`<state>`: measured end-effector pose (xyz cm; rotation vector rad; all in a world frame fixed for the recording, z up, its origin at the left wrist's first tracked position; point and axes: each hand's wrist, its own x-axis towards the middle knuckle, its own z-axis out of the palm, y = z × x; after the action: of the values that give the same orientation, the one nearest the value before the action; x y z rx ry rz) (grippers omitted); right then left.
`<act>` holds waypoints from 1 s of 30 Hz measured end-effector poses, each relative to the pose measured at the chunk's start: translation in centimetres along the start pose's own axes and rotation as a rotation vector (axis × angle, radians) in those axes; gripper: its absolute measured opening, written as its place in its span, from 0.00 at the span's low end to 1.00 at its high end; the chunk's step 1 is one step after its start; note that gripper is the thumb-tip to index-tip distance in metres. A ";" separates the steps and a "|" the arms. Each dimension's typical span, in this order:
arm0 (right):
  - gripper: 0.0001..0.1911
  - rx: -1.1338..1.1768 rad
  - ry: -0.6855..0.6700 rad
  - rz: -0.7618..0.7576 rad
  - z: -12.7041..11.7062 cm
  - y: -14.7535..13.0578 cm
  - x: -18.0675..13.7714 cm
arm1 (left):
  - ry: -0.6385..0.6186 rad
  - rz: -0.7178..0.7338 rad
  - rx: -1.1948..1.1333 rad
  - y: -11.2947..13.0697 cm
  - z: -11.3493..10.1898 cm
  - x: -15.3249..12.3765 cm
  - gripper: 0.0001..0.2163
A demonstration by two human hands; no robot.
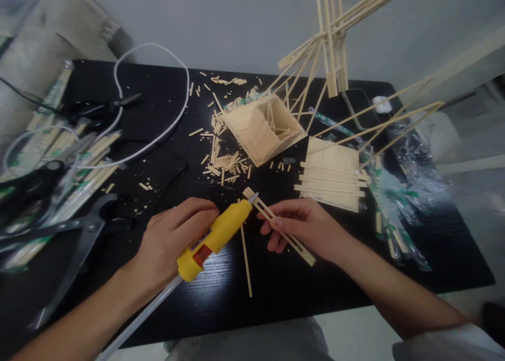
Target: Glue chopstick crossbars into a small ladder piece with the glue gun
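Note:
A yellow hot glue gun is in my left hand, its handle hidden behind the fingers. A long clear glue stick runs out of its back end. The metal nozzle meets the far end of a narrow frame of wooden sticks, or lies just over it; I cannot tell which. My right hand pinches that frame between thumb and fingers at its middle. On the table between my hands lies one loose wooden stick.
Cut stick pieces lie scattered beyond my hands, around a square wooden structure. A flat stick panel sits to the right, near plastic wrappers. Pliers, scissors and a white cable occupy the left side.

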<state>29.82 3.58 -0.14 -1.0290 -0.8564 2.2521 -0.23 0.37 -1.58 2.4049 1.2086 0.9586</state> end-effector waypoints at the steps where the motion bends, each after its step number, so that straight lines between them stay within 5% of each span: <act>1: 0.14 -0.001 0.003 0.001 0.0 0.0 0.0 | 0.014 -0.011 0.013 0.0 -0.1 0.1 0.07; 30: 0.10 0.045 0.001 -0.017 -0.1 0.1 0.1 | -0.027 -0.019 0.002 0.4 0.1 0.1 0.09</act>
<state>29.78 3.63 -0.32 -0.9986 -0.8071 2.2463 0.14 0.21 -1.36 2.3962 1.2212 0.9165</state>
